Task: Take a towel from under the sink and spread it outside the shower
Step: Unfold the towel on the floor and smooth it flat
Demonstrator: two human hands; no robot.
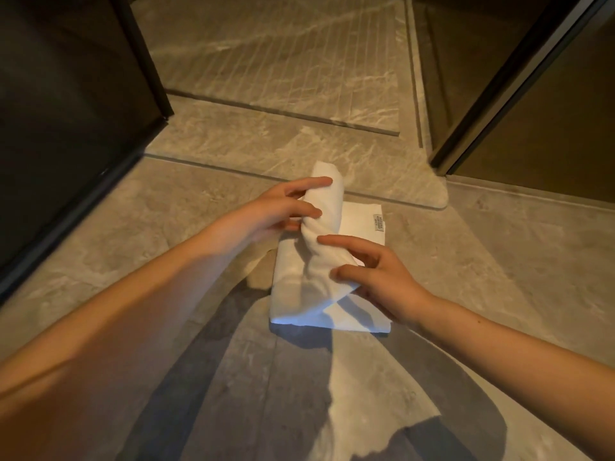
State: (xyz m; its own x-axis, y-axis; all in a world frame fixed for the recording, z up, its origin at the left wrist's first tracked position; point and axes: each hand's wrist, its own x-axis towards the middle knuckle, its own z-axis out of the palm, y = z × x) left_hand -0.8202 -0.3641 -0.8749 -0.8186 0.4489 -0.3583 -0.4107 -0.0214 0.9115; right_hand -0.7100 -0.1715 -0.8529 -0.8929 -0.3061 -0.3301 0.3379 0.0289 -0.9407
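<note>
A white folded towel [299, 287] lies on the grey marble floor in the middle of the head view, just in front of the raised shower threshold [332, 154]. Its top layer is lifted into a roll. My left hand [279, 207] pinches the far end of that roll. My right hand [376, 271] grips the near side of the roll, fingers curled over the fabric. A small label [379, 222] shows at the towel's far right corner.
The ribbed shower floor [283, 61] lies beyond the threshold. A dark glass panel with a black frame [83, 111] stands at the left. A dark door frame [499, 94] rises at the right. Bare marble floor [233, 394] stretches toward me.
</note>
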